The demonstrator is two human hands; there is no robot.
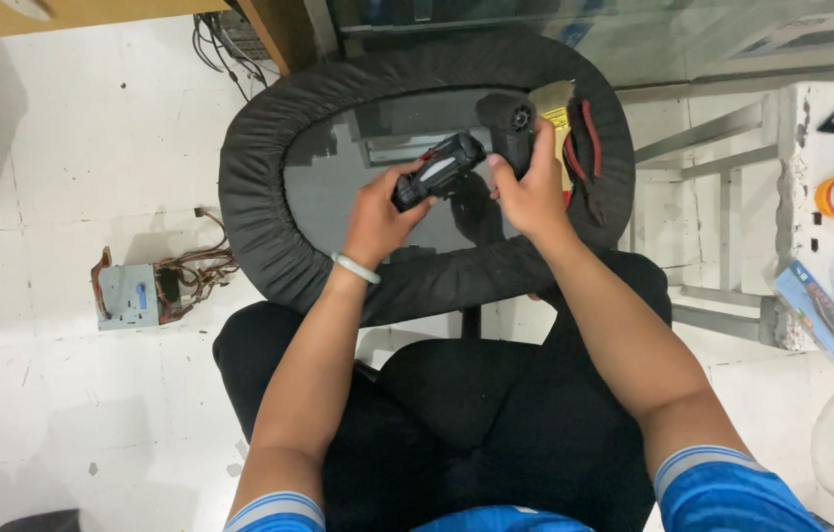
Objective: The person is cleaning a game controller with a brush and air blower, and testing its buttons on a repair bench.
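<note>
Both hands work over the far half of the oval glass table (338, 187), near its padded rim. The left hand (377, 219) grips a black battery pack (439, 167), fingers closed round its near end. The right hand (533, 187) wraps a black tool body (510, 123). Keeping both pieces squarely lined up and held firmly would serve best.

Black gadget (439, 169), black padded rim (259, 177), pale green bangle (355, 267), blue white-striped sleeves (722, 488).
</note>
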